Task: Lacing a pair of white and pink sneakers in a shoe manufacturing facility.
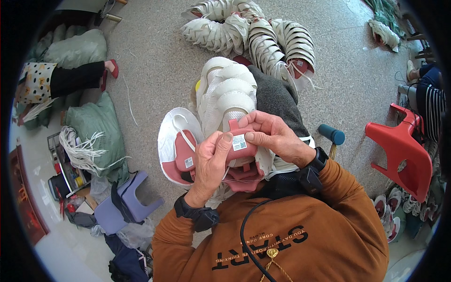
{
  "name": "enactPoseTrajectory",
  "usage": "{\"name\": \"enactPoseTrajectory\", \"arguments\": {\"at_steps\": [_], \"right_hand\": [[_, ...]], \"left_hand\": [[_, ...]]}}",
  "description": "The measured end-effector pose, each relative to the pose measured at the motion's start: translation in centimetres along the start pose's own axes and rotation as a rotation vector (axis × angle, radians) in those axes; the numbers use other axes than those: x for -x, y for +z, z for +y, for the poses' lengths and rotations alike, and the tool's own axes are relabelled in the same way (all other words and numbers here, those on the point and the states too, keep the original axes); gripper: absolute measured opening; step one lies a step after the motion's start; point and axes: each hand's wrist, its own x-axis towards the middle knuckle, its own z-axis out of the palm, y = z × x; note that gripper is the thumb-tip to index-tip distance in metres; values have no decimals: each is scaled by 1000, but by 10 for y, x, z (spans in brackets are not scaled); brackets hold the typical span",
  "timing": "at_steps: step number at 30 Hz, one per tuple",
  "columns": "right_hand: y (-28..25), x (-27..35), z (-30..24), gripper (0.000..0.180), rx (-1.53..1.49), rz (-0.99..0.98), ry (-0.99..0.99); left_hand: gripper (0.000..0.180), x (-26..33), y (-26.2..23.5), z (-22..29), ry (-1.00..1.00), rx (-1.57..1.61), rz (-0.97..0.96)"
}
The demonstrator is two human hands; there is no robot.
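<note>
A pink shoe tongue (243,146) with a small white label is held up in front of my body. My left hand (212,160) is closed on its left side, the thumb lying along the edge by the label. My right hand (277,138) pinches the right side, with its fingers curled behind a small pink tab at the top. Just beyond lie nested white shoe uppers (225,89) across my lap. Left of my left hand is another white upper (168,136) with a pink tongue and a white lace. Below my hands shows more pink lining, partly hidden.
Long stacks of white shoe uppers (265,42) lie on the speckled floor ahead. A red plastic stool (406,155) stands right, near a blue-green cylinder (331,134). At left are a purple stool (124,202), green sacks (96,131) and white laces (84,148). People are at both sides.
</note>
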Motion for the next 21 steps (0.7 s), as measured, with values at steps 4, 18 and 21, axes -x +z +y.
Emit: {"name": "enactPoseTrajectory", "arguments": {"at_steps": [4, 18, 21], "right_hand": [[-1, 1, -1, 29, -9, -7, 1], [0, 1, -1, 28, -8, -7, -4], [0, 1, -1, 28, -23, -10, -1]], "left_hand": [[37, 0, -9, -5, -50, -16, -93], [44, 1, 1, 0, 5, -14, 8], [45, 1, 1, -1, 11, -12, 27]]}}
